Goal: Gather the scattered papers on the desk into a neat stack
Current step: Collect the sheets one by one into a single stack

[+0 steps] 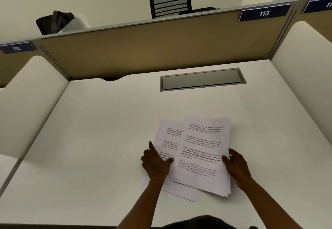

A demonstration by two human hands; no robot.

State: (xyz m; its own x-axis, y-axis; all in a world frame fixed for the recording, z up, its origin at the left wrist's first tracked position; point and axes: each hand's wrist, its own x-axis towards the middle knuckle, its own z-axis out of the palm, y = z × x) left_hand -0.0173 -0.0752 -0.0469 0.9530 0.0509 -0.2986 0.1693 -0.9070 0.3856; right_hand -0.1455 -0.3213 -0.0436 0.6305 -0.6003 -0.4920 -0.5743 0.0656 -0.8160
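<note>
A pile of printed white papers (203, 149) lies on the white desk (89, 147), a little right of centre near the front edge. The top sheets are roughly aligned. One lower sheet (168, 135) sticks out to the left, skewed. My left hand (155, 164) rests on that left sheet, index finger stretched forward, thumb touching the edge of the top sheets. My right hand (236, 165) holds the pile's right edge, thumb on top and fingers at the side.
A grey cable hatch (202, 79) is set into the desk at the back. Tan partition panels (143, 49) and white side dividers (32, 93) enclose the desk. A black chair (169, 2) and a dark bag (53, 22) stand beyond the partition.
</note>
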